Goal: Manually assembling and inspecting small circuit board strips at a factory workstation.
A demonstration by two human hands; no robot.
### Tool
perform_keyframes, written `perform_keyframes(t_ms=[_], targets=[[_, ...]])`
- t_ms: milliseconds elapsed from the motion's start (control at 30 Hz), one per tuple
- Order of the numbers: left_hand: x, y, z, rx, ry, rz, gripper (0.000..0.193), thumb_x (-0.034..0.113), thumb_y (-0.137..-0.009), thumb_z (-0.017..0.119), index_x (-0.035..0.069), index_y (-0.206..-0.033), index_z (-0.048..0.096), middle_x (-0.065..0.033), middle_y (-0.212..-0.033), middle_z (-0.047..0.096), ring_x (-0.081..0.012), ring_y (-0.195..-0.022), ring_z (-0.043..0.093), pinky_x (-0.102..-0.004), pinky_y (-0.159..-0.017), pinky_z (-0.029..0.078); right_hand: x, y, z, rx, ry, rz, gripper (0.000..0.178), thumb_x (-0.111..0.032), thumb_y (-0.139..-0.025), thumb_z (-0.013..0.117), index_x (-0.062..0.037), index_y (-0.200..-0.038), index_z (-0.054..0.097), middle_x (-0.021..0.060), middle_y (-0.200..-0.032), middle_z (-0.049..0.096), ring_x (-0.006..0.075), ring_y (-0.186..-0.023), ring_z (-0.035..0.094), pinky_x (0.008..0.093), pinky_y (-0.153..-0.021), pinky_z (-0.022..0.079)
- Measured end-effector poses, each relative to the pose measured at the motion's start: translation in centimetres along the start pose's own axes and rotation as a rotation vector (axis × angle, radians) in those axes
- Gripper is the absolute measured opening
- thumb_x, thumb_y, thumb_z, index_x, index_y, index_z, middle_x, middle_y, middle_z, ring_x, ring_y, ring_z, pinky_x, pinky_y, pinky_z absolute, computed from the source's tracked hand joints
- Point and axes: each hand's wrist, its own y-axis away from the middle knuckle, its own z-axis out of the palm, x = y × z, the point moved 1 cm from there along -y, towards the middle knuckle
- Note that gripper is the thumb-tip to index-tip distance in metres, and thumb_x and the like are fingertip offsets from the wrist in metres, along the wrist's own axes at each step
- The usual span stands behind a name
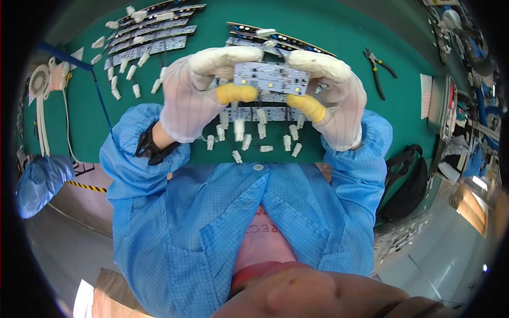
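Note:
A small white LED circuit board (272, 77) is held up between my two gloved hands, its face with yellowish LEDs and dark components toward me. My left hand (199, 90) pinches its left end, and my right hand (331, 95) pinches its right end. Both thumbs wear yellow finger cots and press along the lower edge. Below and behind it, more LED boards (273, 114) lie on the green mat, partly hidden by my hands. From them hang wires ending in several white plug connectors (239, 129).
Rows of LED boards (154, 47) with white connectors lie at the far left. Further boards (281, 38) lie beyond my hands. Cutting pliers (377, 71) rest on the green mat (339, 32) at the right. A small white fan (40, 82) stands at the left, a black bag (405, 185) at the right.

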Motion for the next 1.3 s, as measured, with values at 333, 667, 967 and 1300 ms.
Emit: perform_keyframes(t_ms=[333,667,967,1300], targets=[[-0.8,0.7,0.1,0.119,0.022,0.009,0.051,0.019,-0.065,0.078,-0.001,-0.109,0.062,-0.0084,-0.098,0.068,-0.0100,-0.079,0.063,-0.0210,-0.070,0.051,0.2,0.0,0.1,0.010,-0.074,-0.004,0.041,-0.014,-0.074,0.075,-0.0033,-0.110,0.059,0.0078,-0.104,0.065,0.0134,-0.078,0.060,0.0229,-0.061,0.047],[-0.7,0.5,0.2,0.154,-0.068,0.067,0.045,0.021,-0.063,0.079,0.000,-0.101,0.065,-0.0070,-0.095,0.068,-0.0120,-0.077,0.064,-0.0217,-0.066,0.050,0.1,-0.1,-0.2,-0.008,-0.017,-0.008,0.040,-0.015,-0.074,0.076,-0.0040,-0.108,0.060,0.0075,-0.105,0.065,0.0135,-0.077,0.061,0.0227,-0.062,0.048],[-0.9,0.3,0.0,0.063,0.156,0.041,0.047,0.010,-0.068,0.077,-0.002,-0.111,0.061,-0.0085,-0.099,0.066,-0.0127,-0.086,0.062,-0.0235,-0.077,0.049,0.2,-0.3,-0.1,0.008,0.009,-0.098,0.042,-0.014,-0.071,0.077,-0.0051,-0.108,0.060,0.0070,-0.104,0.065,0.0137,-0.075,0.062,0.0223,-0.060,0.049],[-0.7,0.4,0.1,0.056,0.142,0.066,0.050,0.010,-0.065,0.079,-0.001,-0.111,0.062,-0.0090,-0.098,0.065,-0.0133,-0.085,0.062,-0.0227,-0.075,0.048,0.0,-0.4,-0.3,-0.017,0.004,-0.096,0.043,-0.013,-0.068,0.078,-0.0055,-0.106,0.061,0.0070,-0.105,0.065,0.0117,-0.068,0.058,0.0215,-0.056,0.046]])
